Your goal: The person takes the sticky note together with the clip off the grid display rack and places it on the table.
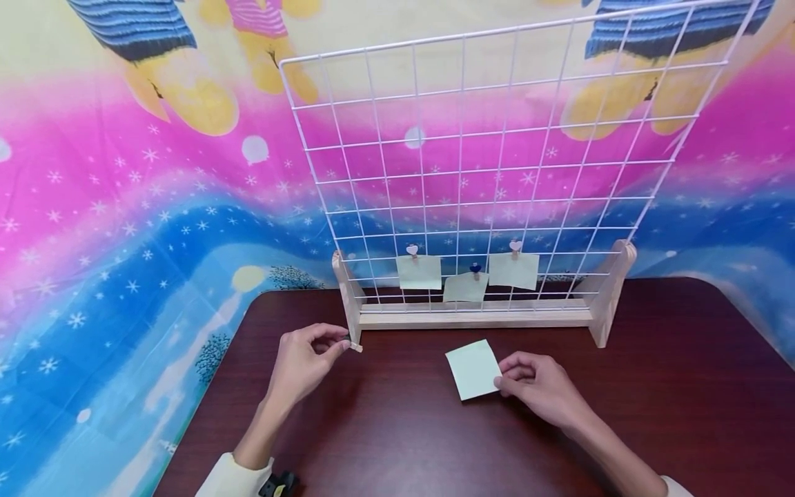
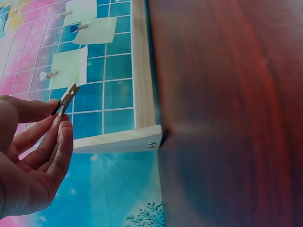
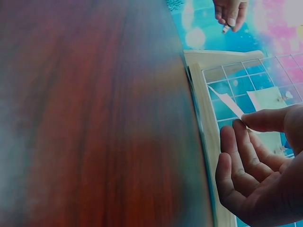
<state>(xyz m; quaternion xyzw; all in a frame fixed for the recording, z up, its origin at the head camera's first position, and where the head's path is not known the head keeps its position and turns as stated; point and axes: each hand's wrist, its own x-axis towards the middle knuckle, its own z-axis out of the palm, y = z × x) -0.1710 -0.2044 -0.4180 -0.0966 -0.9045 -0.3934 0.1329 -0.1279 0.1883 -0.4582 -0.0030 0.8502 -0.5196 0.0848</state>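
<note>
My left hand [image 1: 308,362] pinches a small wooden clothespin [image 2: 67,99] between thumb and fingertips, left of the rack's wooden foot in the head view. A pale green sticky note [image 1: 473,371] is held at its right edge by the thumb and fingers of my right hand [image 1: 542,386], in front of the rack. In the right wrist view that note [image 3: 227,101] shows nearly edge-on. Behind both hands stands a white wire grid [image 1: 459,166]. Three similar notes hang low on it: a left one [image 1: 419,273], a lower middle one [image 1: 466,288] and a right one [image 1: 514,271].
Heart-topped clothespins hold the hanging notes, white hearts [image 1: 515,246] on the outer two and a dark blue heart [image 1: 475,268] in the middle. A wooden base [image 1: 475,319] carries the grid on the dark brown table [image 1: 397,442]. A colourful printed cloth [image 1: 124,276] hangs behind.
</note>
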